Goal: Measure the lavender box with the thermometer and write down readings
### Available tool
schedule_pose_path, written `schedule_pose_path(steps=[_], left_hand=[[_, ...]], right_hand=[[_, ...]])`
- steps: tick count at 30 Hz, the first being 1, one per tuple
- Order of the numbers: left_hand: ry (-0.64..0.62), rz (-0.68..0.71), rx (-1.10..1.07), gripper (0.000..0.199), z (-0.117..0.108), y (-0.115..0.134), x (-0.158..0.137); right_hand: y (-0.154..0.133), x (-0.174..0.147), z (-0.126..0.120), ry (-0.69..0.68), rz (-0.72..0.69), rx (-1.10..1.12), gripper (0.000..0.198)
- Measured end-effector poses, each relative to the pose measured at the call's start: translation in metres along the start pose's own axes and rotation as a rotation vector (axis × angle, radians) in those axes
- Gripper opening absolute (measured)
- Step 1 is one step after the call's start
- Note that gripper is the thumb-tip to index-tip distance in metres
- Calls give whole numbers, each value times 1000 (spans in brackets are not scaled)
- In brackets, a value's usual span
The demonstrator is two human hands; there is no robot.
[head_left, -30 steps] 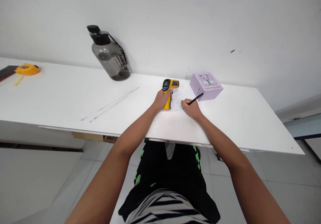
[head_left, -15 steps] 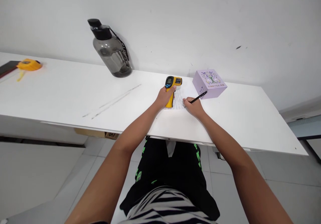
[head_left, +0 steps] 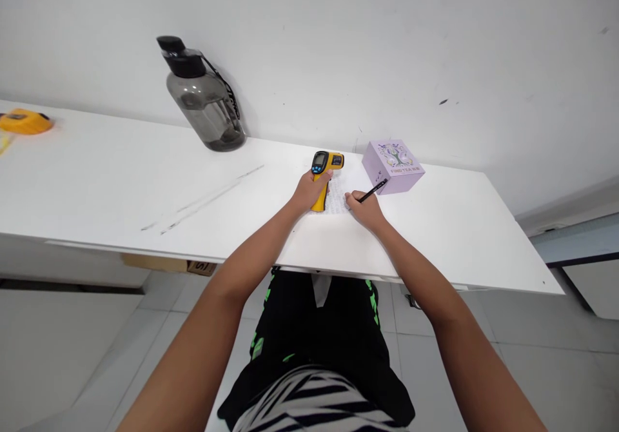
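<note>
A yellow and black infrared thermometer (head_left: 320, 190) with a small screen is in my left hand (head_left: 308, 191), which is closed around its handle. Under and beside it lies a sheet of paper with writing (head_left: 336, 198). My right hand (head_left: 365, 209) pinches a black pen (head_left: 374, 189) at the paper's right side; the pen's tip is hidden by my fingers. Just behind the pen stands a lilac tea box (head_left: 394, 166) with a printed lid.
A large grey water bottle (head_left: 206, 106) with a black cap stands by the wall, left of my hands. Farther left is a yellow tape measure (head_left: 25, 122), cut off by the frame. The white table (head_left: 232, 219) has dark streaks, and its front edge is near my body.
The whole view has shifted, so the table's things appear farther left. Both hands keep their holds on the thermometer and the pen, with little movement over the paper.
</note>
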State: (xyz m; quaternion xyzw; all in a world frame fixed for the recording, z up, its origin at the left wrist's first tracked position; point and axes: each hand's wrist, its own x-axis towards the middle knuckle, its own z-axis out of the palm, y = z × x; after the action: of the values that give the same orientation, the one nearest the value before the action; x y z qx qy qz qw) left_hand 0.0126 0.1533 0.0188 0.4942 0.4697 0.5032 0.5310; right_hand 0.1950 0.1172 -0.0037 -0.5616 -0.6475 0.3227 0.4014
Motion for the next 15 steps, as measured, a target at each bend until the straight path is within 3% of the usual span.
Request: schedule_pose_path(steps=[9,15], left_hand=[[-35,-15,4,43,-2,-1,2],[-53,1,5,42,-2,-2,2]], right_hand=[[0,-1,0,39,1,6,44],[0,0,-1,-17,14,-35,44]])
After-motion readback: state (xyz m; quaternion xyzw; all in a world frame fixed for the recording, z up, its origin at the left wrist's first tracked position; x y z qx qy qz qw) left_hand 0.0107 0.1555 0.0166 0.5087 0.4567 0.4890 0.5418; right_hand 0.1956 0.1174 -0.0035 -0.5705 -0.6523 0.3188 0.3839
